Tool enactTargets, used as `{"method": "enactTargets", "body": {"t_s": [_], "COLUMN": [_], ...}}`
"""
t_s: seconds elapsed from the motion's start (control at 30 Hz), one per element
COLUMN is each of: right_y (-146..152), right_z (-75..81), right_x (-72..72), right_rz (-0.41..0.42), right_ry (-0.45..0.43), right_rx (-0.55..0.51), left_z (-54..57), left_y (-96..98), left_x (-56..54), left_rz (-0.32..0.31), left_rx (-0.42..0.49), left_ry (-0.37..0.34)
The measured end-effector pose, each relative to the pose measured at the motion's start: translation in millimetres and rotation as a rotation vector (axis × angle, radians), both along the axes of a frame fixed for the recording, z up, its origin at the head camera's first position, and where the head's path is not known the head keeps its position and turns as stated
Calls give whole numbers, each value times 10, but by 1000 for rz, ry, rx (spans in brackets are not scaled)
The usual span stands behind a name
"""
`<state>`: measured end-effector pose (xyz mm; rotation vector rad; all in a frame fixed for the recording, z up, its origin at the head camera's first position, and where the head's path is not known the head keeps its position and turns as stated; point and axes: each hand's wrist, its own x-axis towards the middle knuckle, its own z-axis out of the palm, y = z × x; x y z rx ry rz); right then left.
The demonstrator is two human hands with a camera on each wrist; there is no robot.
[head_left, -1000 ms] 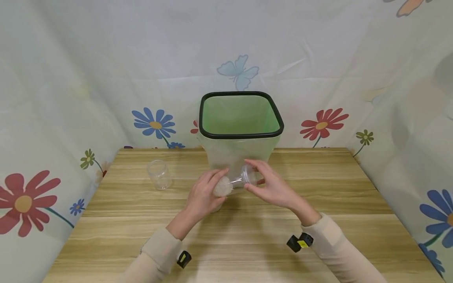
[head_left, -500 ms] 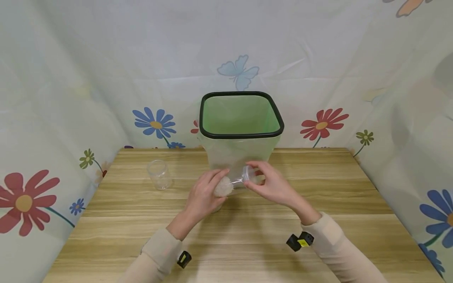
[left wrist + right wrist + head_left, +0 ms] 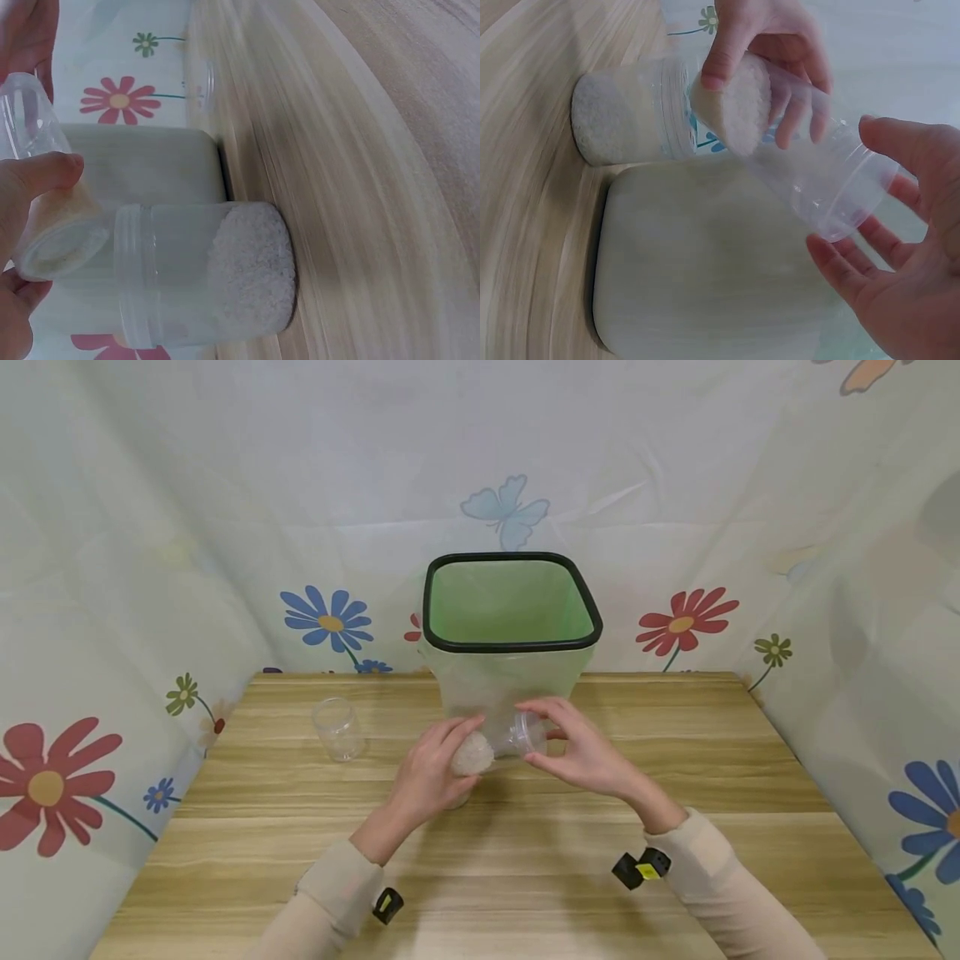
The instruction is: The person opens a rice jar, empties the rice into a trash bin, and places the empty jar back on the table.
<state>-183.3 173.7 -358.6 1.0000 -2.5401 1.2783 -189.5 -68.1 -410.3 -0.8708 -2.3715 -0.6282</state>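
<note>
My left hand [image 3: 429, 770] grips a clear plastic jar [image 3: 795, 169] around its lower part, where white grains [image 3: 744, 112] are gathered. The jar is tilted, its ringed end pointing right. At that end, the thumb and fingers of my right hand [image 3: 583, 755] hold the ring from opposite sides. Close beneath the tilted jar's base stands a second clear jar [image 3: 176, 270], upright on the table, with white grains [image 3: 255, 270] in its bottom half. In the head view, my left hand and the tilted jar hide most of it.
A green bin [image 3: 517, 681] with a black rim stands directly behind my hands. On the left of the wooden table [image 3: 285, 827] is a clear, empty cup-like container [image 3: 337, 731]. A flowered cloth [image 3: 360, 485] hangs around the back and sides.
My right hand's fingers shift slightly around the ringed end, and the right wrist has moved a little to the right. The left hand keeps its grip in almost the same place.
</note>
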Motion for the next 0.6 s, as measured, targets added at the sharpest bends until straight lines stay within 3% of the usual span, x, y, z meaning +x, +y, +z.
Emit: {"method": "enactTargets", "body": {"t_s": [0.6], "right_y": [78], "right_z": [-42], "right_x": [14], "right_rz": [-28], "right_ry": [57], "right_rx": [-21], "left_z": [13], "left_y": [-70], "left_x": [-11], "left_rz": [29], "left_rx": [22], "left_ry": [-12]}}
